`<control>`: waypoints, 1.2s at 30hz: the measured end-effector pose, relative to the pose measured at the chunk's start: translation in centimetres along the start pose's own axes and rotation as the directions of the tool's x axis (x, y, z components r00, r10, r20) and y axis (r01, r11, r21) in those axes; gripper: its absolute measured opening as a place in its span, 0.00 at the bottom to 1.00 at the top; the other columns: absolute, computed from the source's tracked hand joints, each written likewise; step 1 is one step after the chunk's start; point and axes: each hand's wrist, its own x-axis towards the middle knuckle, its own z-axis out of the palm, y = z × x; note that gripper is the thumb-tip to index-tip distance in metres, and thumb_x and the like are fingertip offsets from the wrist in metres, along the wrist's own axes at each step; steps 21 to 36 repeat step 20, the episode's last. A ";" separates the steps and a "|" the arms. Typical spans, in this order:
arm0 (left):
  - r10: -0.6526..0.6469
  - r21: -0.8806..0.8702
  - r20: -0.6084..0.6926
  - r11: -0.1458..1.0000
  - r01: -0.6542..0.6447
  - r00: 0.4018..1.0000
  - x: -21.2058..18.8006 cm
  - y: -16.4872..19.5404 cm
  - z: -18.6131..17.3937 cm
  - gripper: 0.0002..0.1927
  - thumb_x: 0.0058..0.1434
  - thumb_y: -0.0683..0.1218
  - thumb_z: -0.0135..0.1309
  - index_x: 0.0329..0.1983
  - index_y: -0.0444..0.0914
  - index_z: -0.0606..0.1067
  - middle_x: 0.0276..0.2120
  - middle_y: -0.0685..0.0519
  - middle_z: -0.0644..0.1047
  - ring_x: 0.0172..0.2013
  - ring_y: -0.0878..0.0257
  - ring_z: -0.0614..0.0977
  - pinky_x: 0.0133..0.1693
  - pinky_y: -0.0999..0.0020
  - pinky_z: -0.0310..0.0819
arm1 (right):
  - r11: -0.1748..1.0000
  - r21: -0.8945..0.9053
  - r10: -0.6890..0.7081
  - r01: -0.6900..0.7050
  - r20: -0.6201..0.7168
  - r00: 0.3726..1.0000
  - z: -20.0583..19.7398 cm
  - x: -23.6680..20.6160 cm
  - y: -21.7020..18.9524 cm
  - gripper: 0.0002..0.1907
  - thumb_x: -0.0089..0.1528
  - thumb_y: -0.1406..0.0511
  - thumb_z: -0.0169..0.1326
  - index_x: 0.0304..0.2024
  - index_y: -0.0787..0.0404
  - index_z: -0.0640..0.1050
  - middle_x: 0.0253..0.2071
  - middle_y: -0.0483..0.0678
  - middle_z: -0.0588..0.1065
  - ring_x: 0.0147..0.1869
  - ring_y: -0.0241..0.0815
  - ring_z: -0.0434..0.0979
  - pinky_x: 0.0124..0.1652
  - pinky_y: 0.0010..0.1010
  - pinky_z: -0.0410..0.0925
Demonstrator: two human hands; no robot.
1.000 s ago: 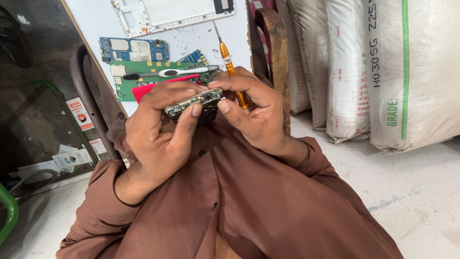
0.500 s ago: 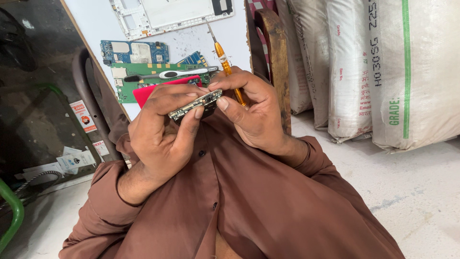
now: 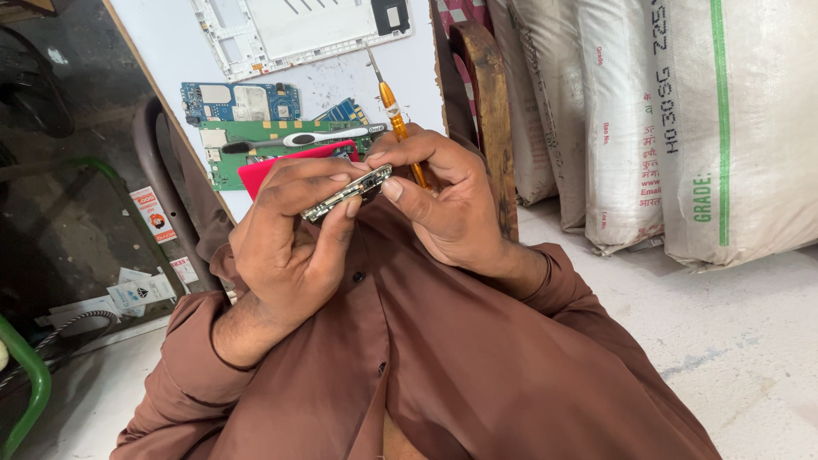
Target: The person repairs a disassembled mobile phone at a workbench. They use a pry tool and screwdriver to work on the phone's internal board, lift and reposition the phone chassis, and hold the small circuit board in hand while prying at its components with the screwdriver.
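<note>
My left hand (image 3: 290, 234) grips a small narrow electronic part (image 3: 348, 192), a thin circuit strip seen edge-on, between thumb and fingers. My right hand (image 3: 443, 192) touches the strip's right end with a fingertip and also holds an orange-handled screwdriver (image 3: 394, 111), its metal tip pointing up and away. Both hands are raised over my brown shirt (image 3: 426, 358). Just behind them on the white board (image 3: 170, 60) lie a red flat piece (image 3: 264, 170), a green circuit board (image 3: 256, 140) and a blue circuit board (image 3: 234, 100).
A white tablet frame (image 3: 298, 30) lies at the board's far end. A white toothbrush (image 3: 328, 135) rests on the green board. Large white sacks (image 3: 682, 119) stand at the right beside a wooden chair back (image 3: 486, 102). A green pipe (image 3: 25, 375) curves at lower left.
Both hands with the strip have shifted slightly down and right in view; the screwdriver stays in my right hand. The grip is unchanged.
</note>
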 end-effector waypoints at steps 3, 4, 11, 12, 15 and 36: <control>0.000 0.001 0.001 1.000 0.000 1.000 0.0 0.0 0.0 0.11 0.71 0.33 0.60 0.52 0.31 0.71 0.48 0.42 0.81 0.47 0.58 0.85 0.48 0.71 0.80 | 1.000 -0.004 -0.003 0.003 0.001 1.000 -0.1 0.0 0.1 0.07 0.72 0.75 0.55 0.53 0.65 0.77 0.51 0.50 0.74 0.58 0.35 0.73 0.63 0.29 0.66; 0.001 0.003 0.001 1.000 -0.001 1.000 0.0 0.0 -0.1 0.11 0.71 0.33 0.60 0.52 0.31 0.71 0.48 0.42 0.81 0.46 0.58 0.84 0.48 0.71 0.80 | 1.000 0.002 -0.005 0.005 0.004 1.000 -0.1 0.0 0.2 0.07 0.72 0.75 0.56 0.53 0.65 0.77 0.51 0.50 0.74 0.58 0.35 0.73 0.63 0.29 0.66; 0.028 0.017 0.005 0.999 -0.028 1.000 0.1 -0.1 -0.2 0.11 0.70 0.33 0.60 0.51 0.31 0.71 0.48 0.41 0.81 0.46 0.58 0.85 0.48 0.70 0.79 | 0.999 0.036 0.005 -0.006 0.014 1.000 -0.3 0.1 0.2 0.07 0.72 0.73 0.57 0.53 0.65 0.78 0.52 0.49 0.75 0.59 0.35 0.74 0.64 0.30 0.67; 0.033 0.023 0.004 0.999 -0.033 0.999 0.2 -0.1 -0.1 0.11 0.70 0.33 0.60 0.51 0.31 0.71 0.48 0.41 0.81 0.46 0.57 0.85 0.48 0.70 0.79 | 0.999 0.034 0.002 -0.003 0.017 1.000 -0.3 0.1 0.2 0.07 0.72 0.73 0.57 0.53 0.65 0.78 0.52 0.49 0.75 0.59 0.36 0.75 0.64 0.30 0.68; 0.044 0.037 0.000 0.998 -0.044 0.999 0.2 0.0 0.0 0.10 0.70 0.33 0.60 0.50 0.31 0.71 0.47 0.41 0.82 0.46 0.57 0.85 0.48 0.69 0.79 | 0.999 0.030 -0.018 0.017 0.030 0.999 -0.2 0.3 0.2 0.07 0.72 0.73 0.57 0.52 0.64 0.77 0.51 0.50 0.76 0.59 0.36 0.75 0.64 0.30 0.68; 0.040 0.033 0.006 0.999 -0.040 0.999 0.3 0.1 0.0 0.10 0.70 0.33 0.60 0.49 0.30 0.71 0.47 0.41 0.82 0.46 0.56 0.85 0.48 0.70 0.80 | 0.999 0.048 -0.022 0.021 0.032 0.999 -0.4 0.5 -0.9 0.06 0.72 0.73 0.57 0.52 0.64 0.77 0.51 0.50 0.76 0.59 0.37 0.75 0.64 0.31 0.68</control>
